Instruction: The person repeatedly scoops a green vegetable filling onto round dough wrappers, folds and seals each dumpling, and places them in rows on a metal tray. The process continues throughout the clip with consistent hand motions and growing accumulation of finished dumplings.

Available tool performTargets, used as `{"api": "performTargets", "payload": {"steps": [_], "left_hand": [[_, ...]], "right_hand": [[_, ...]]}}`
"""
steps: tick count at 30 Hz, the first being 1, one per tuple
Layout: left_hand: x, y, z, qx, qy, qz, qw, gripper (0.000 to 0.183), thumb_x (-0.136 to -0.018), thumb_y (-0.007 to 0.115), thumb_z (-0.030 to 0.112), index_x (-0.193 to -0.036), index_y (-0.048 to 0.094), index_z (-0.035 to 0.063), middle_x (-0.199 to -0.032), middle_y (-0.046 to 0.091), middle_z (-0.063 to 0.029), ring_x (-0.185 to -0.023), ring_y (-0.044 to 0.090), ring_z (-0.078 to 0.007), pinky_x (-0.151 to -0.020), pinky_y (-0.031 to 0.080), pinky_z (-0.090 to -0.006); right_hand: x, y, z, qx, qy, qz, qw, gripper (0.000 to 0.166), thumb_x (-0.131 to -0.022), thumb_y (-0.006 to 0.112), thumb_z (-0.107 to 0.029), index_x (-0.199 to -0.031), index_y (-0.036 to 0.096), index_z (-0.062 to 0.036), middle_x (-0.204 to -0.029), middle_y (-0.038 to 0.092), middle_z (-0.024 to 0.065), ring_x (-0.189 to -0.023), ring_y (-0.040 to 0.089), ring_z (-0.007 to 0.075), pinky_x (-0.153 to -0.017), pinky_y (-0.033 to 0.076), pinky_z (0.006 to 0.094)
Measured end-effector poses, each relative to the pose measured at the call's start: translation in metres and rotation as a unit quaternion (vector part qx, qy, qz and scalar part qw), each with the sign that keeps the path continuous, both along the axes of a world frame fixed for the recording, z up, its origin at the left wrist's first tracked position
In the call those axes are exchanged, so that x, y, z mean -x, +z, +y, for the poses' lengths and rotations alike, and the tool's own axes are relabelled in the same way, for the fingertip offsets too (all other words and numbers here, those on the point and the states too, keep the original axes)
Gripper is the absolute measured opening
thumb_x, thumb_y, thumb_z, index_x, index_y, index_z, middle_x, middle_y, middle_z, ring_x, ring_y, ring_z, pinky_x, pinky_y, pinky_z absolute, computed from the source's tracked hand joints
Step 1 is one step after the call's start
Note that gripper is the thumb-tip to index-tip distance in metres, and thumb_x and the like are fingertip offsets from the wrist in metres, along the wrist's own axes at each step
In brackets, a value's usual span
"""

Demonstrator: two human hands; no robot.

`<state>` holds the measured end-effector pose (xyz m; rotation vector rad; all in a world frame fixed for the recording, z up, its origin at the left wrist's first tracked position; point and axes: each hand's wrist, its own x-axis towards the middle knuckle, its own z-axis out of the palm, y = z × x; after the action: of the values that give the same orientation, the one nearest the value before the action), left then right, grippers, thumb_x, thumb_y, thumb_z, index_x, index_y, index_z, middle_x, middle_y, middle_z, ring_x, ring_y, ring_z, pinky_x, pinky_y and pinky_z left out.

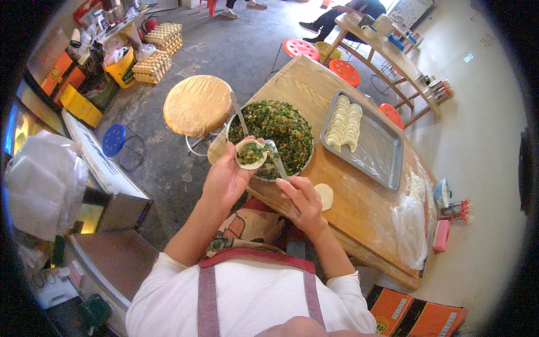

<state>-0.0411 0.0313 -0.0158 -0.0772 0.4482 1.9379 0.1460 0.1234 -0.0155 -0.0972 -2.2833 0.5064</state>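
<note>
My left hand (227,175) holds a round dough wrapper (251,162) with green chopped filling on it, over the near left rim of a large bowl. In my right hand (304,200) is a metal spoon (279,162), its bowl end with bits of filling close to the wrapper's right edge. Chopped green and orange filling (278,122) is heaped in the bowl, and another metal utensil (239,111) leans in it at the left. A flat dough wrapper (325,197) lies on the wooden table (358,210) right of my right hand. Crescent dumplings (344,122) stand in two rows in a metal tray (379,158).
A round stool with a covered, tan seat (198,105) stands left of the table. On the table's right part lie a plastic bag (410,231) and flour. Red stools (301,49) and a seated person (332,19) are beyond. Egg trays (152,66) sit on the floor.
</note>
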Motion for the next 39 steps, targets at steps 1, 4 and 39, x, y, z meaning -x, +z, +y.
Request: {"api": "performTargets", "payload": {"steps": [1, 4, 39], "left_hand": [[0.0, 0.0, 0.0, -0.001, -0.002, 0.002, 1.0, 0.051, -0.11, 0.023, 0.033, -0.135, 0.044, -0.0065, -0.137, 0.052, -0.0235, -0.129, 0.051, -0.033, -0.115, 0.039, -0.046], [-0.002, 0.0, 0.001, 0.0, -0.008, 0.011, 1.0, 0.051, -0.11, 0.023, 0.033, -0.136, 0.043, -0.0065, -0.137, 0.052, -0.023, -0.129, 0.051, -0.0324, -0.115, 0.039, -0.046], [-0.009, 0.002, -0.015, -0.016, -0.083, 0.071, 0.994, 0.045, -0.109, 0.034, 0.023, -0.141, 0.04, -0.0083, -0.142, 0.05, -0.0237, -0.131, 0.051, -0.0324, -0.112, 0.043, -0.0435]], "right_hand": [[0.0, 0.003, 0.002, 0.0, -0.004, 0.006, 1.0, 0.05, -0.072, 0.074, 0.002, -0.12, 0.067, -0.0036, -0.103, 0.062, 0.0139, -0.087, 0.065, 0.0303, -0.071, 0.056, 0.0383], [-0.002, 0.008, 0.006, 0.007, 0.022, -0.023, 0.999, 0.045, -0.073, 0.074, 0.0, -0.117, 0.067, -0.0021, -0.1, 0.062, 0.014, -0.087, 0.065, 0.0302, -0.073, 0.057, 0.0381], [0.018, 0.033, 0.019, 0.014, -0.134, -0.15, 0.979, 0.018, -0.084, 0.068, -0.006, -0.101, 0.066, -0.0041, -0.098, 0.062, 0.0126, -0.088, 0.063, 0.0311, -0.072, 0.053, 0.0398]]}}
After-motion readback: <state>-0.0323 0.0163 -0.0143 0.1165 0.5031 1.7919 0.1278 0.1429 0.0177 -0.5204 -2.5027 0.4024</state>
